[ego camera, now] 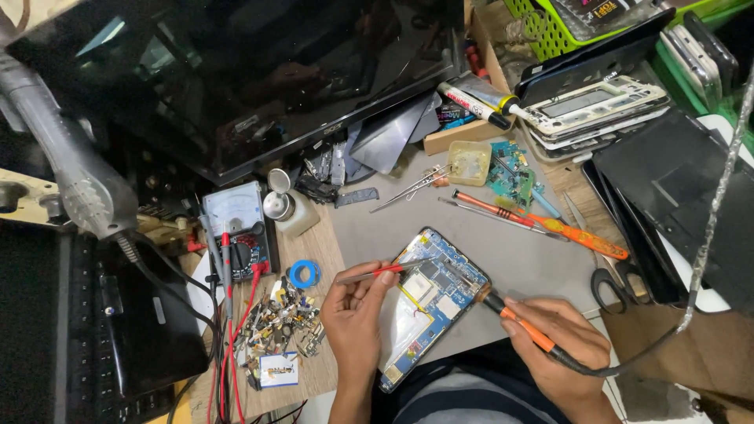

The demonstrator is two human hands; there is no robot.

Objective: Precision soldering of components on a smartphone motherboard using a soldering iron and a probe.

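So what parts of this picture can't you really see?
- Soldering iron tip: too small against the opened phone, head view.
- Phone's lower end: hidden behind left hand.
- Iron's handle end: covered by right hand.
- Scissors: blades under dark panels.

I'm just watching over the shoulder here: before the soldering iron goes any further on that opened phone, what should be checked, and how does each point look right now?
1. Iron held firmly: ok. The right hand grips the soldering iron by its orange handle.
2. Tip on the board: cannot tell. It sits at the right edge of the opened phone, but contact is too small to see.
3. Tweezers in place: ok. The left hand holds red-handled tweezers pointing onto the board.
4. Phone lying flat: ok, on the grey mat.
5. Cord free: ok. The iron's cord runs off right, away from the phone.
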